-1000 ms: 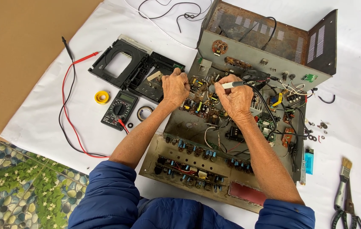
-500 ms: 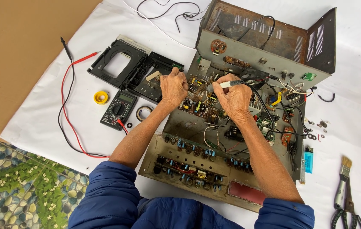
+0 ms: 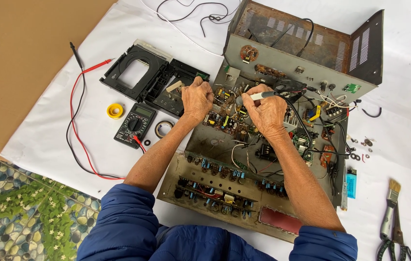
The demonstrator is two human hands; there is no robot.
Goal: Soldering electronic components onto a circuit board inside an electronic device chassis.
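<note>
While the right hand (image 3: 269,115) grips a grey pen-shaped tool (image 3: 256,96), its fingers closed tight around it, the tip points left at the small green circuit board (image 3: 225,121) in the middle of the open metal box (image 3: 263,145). The left hand (image 3: 197,99) is curled shut on the board's left edge, but I cannot tell if it pinches something small. This looks like the step of working on one spot of the board. Such work calls for a steady tip and a still board.

On the white sheet (image 3: 60,140), left of the box, lie one black meter (image 3: 135,124) with two wires, one yellow tape roll (image 3: 115,110), one dark tape ring (image 3: 163,128) and one black plastic frame (image 3: 140,72). Far right lie one blue lighter (image 3: 351,182) and one brush (image 3: 391,209).
</note>
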